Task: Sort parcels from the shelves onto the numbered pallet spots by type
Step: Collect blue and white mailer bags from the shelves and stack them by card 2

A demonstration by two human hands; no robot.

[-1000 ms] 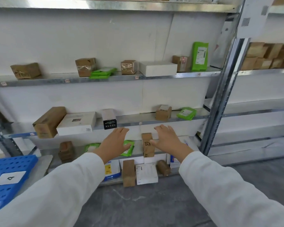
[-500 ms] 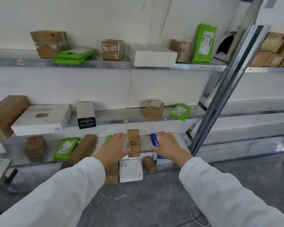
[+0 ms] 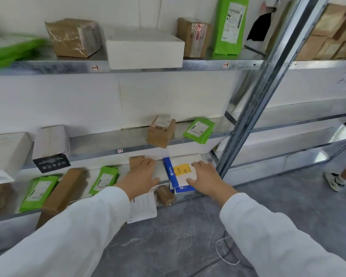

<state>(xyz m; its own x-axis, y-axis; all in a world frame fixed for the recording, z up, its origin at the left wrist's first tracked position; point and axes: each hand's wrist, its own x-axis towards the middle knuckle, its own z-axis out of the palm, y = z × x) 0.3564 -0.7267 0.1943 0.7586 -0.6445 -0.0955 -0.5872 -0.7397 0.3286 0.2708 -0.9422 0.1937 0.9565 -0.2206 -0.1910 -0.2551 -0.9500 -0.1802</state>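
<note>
On the lowest shelf a small brown carton (image 3: 136,161) stands upright, and my left hand (image 3: 141,177) reaches over it with straight fingers touching its top. To its right lies a flat white parcel with a blue edge and a yellow label (image 3: 179,170). My right hand (image 3: 206,176) rests on that parcel's right side, fingers flat on top and thumb at the front edge. Green mailer bags (image 3: 103,179) and a long brown box (image 3: 65,189) lie further left on the same shelf.
A steel upright post (image 3: 268,92) stands just right of my right hand. The shelf above (image 3: 100,143) holds a brown box (image 3: 161,130), a green bag (image 3: 199,129) and white boxes. Below lie a white box (image 3: 143,208) and a brown roll (image 3: 165,195). Another person's shoe (image 3: 334,180) is at the far right.
The view has moved closer and to the right. Both hands have gone forward into the lowest shelf: the left onto the small brown carton, the right onto the white and blue parcel.
</note>
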